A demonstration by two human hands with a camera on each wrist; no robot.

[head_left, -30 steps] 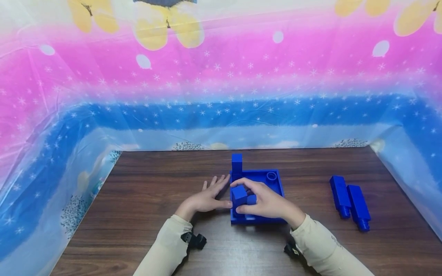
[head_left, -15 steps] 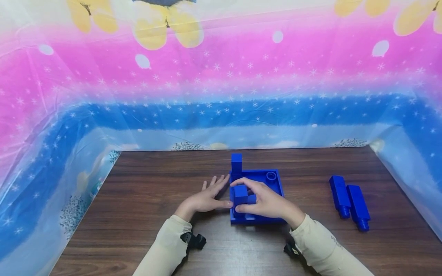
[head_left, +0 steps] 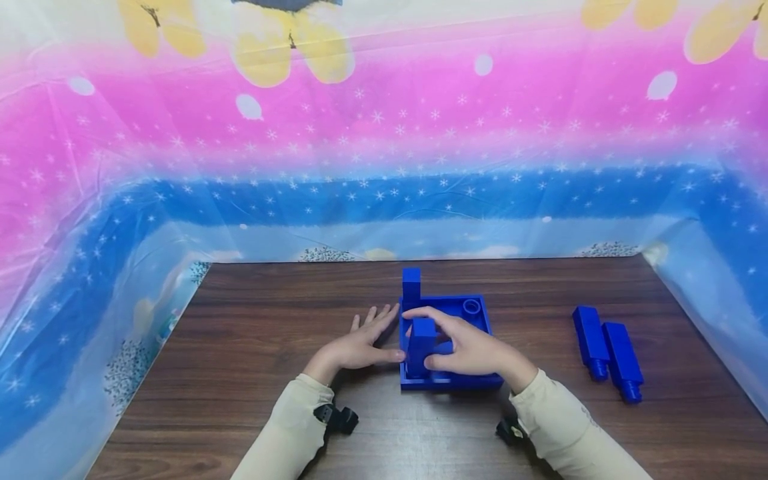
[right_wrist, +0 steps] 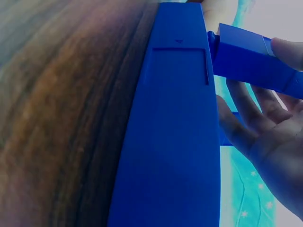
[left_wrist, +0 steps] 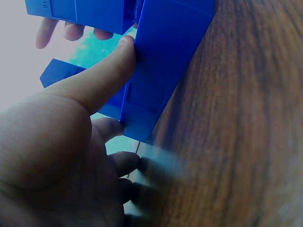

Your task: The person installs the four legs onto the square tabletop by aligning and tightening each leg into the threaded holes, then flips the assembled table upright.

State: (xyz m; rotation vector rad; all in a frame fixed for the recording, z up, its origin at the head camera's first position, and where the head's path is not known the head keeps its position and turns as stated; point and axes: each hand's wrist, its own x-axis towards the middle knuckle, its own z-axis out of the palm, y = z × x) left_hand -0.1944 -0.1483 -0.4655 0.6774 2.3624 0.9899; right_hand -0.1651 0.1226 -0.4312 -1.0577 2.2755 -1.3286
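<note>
Gripping the blue block, your right hand has thumb and fingers around it at the tray's near-left corner.
Square-sided, deep blue and flat-topped, the block stands roughly upright — long axis vertical, narrow ribbed end pointing down at the blue tray, small marks near its upper end. Your left hand holds nothing — fingers extended, thumb touching the tray's left side.

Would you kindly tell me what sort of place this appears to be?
Probably an improvised indoor work or recording corner, judging by the wood-grain table, the patterned sheet rising behind and beside it like a backdrop, and the blue tray set out on the table.
</note>
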